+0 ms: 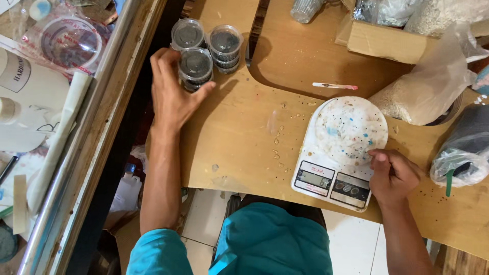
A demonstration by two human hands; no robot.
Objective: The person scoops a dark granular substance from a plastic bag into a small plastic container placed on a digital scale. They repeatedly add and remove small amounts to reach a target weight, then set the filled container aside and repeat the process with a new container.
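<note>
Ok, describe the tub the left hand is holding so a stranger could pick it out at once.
Start at the wooden tabletop and go to its far left corner, where small clear lidded tubs with dark contents are stacked in a cluster. The one meant is the nearest tub. It alone has the left hand wrapped around it, thumb on its right side.

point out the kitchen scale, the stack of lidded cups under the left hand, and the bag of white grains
kitchen scale (350, 127), head view, on its stained round platform.
stack of lidded cups (195, 65), head view, on the top cup's clear lid.
bag of white grains (413, 99), head view, on the grain-filled lower part.
</note>
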